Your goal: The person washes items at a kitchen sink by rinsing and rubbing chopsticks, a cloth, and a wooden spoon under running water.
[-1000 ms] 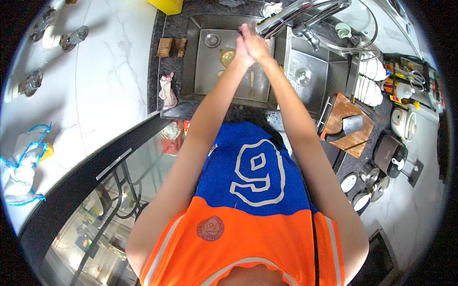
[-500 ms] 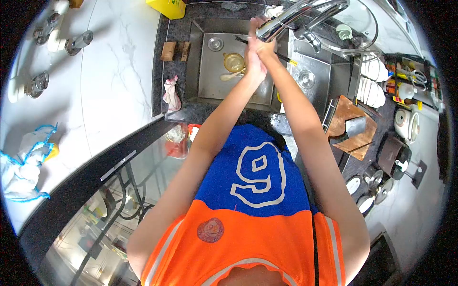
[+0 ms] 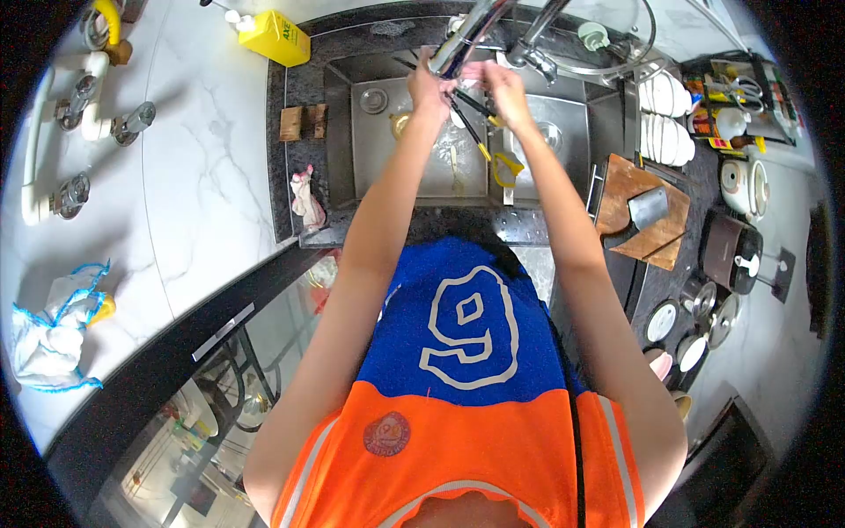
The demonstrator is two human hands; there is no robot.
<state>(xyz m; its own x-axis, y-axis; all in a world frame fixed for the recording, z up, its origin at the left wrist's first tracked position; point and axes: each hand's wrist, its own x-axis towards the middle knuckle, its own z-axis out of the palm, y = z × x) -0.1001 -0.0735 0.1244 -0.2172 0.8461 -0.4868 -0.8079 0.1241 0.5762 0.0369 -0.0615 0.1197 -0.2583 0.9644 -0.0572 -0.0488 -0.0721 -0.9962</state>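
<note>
My left hand (image 3: pixel 429 91) is closed around dark chopsticks (image 3: pixel 468 128) with yellow ends, beside the chrome faucet (image 3: pixel 462 44) and over the left sink basin (image 3: pixel 370 167). The faucet hides part of its fingers. To its right, my right hand (image 3: pixel 503 91) is open, fingers apart, near the water stream. In the basin a yellowish bowl (image 3: pixel 400 124) is partly hidden by my left forearm. A pale spoon-like utensil (image 3: pixel 454 167) lies on the basin floor. Something yellow (image 3: pixel 507 169) sits on the divider between the basins.
A yellow bottle (image 3: pixel 280 38), wooden blocks (image 3: pixel 303 122) and a cloth (image 3: pixel 306 199) sit left of the sink. To the right are racked white dishes (image 3: pixel 666 119), a cutting board (image 3: pixel 647 209) with a cleaver (image 3: pixel 649 208), and a rice cooker (image 3: pixel 745 187).
My hands were pressed together and have come apart, the right one moving rightward. The chopsticks, partly visible half a second ago, now show more fully. The view has shifted slightly.
</note>
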